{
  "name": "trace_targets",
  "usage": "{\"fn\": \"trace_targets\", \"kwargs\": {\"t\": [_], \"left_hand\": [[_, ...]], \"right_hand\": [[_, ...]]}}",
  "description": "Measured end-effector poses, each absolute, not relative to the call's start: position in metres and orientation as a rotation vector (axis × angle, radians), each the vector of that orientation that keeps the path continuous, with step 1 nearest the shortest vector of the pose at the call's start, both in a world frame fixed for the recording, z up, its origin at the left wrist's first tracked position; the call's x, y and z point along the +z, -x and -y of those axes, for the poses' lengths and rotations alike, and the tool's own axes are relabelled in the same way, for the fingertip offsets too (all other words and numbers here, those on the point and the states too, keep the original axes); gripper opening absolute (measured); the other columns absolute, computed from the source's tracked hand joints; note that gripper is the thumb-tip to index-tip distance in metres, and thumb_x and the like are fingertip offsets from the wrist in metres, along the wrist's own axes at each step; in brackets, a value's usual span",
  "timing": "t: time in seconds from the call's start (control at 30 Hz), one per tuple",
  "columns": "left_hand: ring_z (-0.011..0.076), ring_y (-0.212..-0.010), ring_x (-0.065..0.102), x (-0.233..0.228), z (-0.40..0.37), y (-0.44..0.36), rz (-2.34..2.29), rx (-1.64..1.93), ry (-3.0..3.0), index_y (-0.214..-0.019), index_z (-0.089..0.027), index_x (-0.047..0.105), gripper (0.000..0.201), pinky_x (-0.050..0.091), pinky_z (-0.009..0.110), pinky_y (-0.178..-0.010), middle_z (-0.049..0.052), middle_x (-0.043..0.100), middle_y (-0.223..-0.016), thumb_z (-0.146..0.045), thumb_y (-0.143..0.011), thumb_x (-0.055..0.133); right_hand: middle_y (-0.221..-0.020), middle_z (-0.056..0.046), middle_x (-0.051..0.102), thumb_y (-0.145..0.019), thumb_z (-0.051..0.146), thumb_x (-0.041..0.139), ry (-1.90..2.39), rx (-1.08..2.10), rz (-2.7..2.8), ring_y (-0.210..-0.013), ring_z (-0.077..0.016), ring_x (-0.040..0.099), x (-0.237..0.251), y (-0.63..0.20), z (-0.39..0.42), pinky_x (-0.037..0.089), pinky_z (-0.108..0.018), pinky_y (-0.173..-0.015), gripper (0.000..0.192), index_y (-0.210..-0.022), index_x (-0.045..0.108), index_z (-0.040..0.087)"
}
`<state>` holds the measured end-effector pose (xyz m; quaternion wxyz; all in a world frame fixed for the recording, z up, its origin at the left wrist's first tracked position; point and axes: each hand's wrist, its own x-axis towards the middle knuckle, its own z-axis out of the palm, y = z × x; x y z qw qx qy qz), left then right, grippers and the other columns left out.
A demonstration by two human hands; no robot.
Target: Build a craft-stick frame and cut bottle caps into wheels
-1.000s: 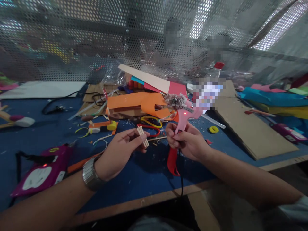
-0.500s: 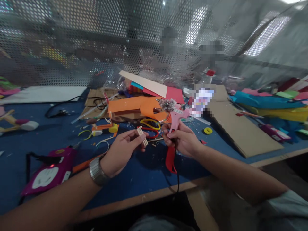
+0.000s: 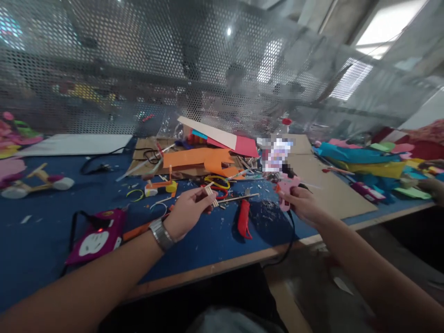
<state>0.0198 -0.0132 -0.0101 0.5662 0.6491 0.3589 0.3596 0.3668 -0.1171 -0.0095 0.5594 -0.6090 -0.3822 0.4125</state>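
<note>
Head view. We hold a small bundle of wooden sticks (image 3: pixel 211 195) pinched in our left hand (image 3: pixel 187 213), raised just above the desk (image 3: pixel 41 231) toward the middle of its near edge, presumably so its end stays free for gluing. Our right hand (image 3: pixel 301 203) is closed around the grip of a pink glue gun (image 3: pixel 287 188), nozzle turned away toward the cardboard sheet (image 3: pixel 329 185) at the desk's right side; its black cord (image 3: pixel 290 240) drops over the near edge. Both forearms reach forward, the left wrist bearing a metal watch (image 3: pixel 160 234). A red-handled cutter (image 3: pixel 243 224) lies on the desk between the hands, apart from both.
</note>
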Motion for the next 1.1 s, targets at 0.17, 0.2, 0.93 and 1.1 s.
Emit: {"fn": "trace_targets", "kwargs": {"t": [0.17, 0.2, 0.93, 1.1], "left_hand": [[0.0188, -0.07, 0.06, -0.009, 0.012, -0.016, -0.827, 0.752, -1.886, -0.076, -0.019, 0.073, 0.035, 0.046, 0.03, -0.066, 0.003, 0.072, -0.072, -0.051, -0.089, 0.075], [0.0198, -0.072, 0.062, -0.008, 0.012, -0.015, -0.82, 0.731, -1.958, -0.076, -0.019, 0.074, 0.032, 0.046, 0.03, -0.068, 0.003, 0.074, -0.075, -0.048, -0.09, 0.073], [0.0279, -0.091, 0.064, -0.008, 0.016, -0.013, -0.79, 0.455, -2.466, -0.081, -0.02, 0.075, 0.039, 0.043, 0.037, -0.082, 0.01, 0.08, -0.085, -0.037, -0.109, 0.054], [0.0277, -0.091, 0.061, -0.012, 0.013, -0.013, -0.761, 0.441, -2.493, -0.08, -0.02, 0.076, 0.035, 0.042, 0.038, -0.084, 0.009, 0.079, -0.085, -0.04, -0.106, 0.063]], "right_hand": [[-0.077, -0.002, 0.075, -0.053, 0.058, 0.109, 1.526, 0.98, 0.907, -0.072, -0.0166, 0.061, -0.023, -0.379, 0.123, 0.048, -0.027, -0.064, 0.057, -0.082, 0.082, 0.017], [-0.077, -0.002, 0.075, -0.054, 0.059, 0.108, 1.527, 0.981, 0.902, -0.071, -0.0162, 0.061, -0.024, -0.379, 0.122, 0.048, -0.027, -0.063, 0.058, -0.084, 0.082, 0.017], [-0.097, -0.01, 0.085, -0.08, 0.029, 0.097, 1.507, 1.038, 0.764, -0.076, -0.0193, 0.078, -0.026, -0.39, 0.147, 0.069, -0.027, -0.066, 0.032, -0.108, 0.086, 0.018], [-0.099, -0.014, 0.087, -0.084, 0.031, 0.092, 1.519, 1.023, 0.759, -0.08, -0.0252, 0.082, -0.025, -0.401, 0.165, 0.069, -0.031, -0.064, 0.02, -0.1, 0.087, 0.019]]}}
